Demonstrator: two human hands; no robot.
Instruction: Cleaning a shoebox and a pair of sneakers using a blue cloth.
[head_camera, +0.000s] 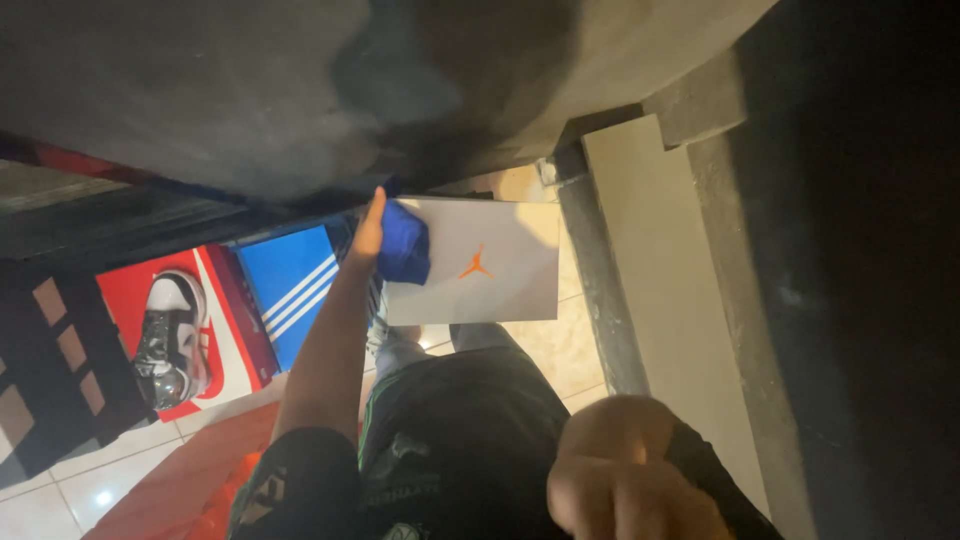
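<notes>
left grip (368, 232) reaching up along arm, fingers pinching blue cloth (405, 243) against white box (478, 262) edge (pinch partly hidden). right hand (625, 478) blurred near lens, looks clenched, cannot tell for sure. best to firm hold before pulling, support box beneath. box flat, pale, orange emblem, just right of grip; blue striped box (295, 285) left below.

- Left of you, a blue shoebox (292, 290) with white stripes.
- Beside it, a red shoebox (235, 345) carrying a black-and-white sneaker (172, 340).
- Pale tiled floor (60, 490) below.

Dim, warm light; dark edges, blurred foreground.
</notes>
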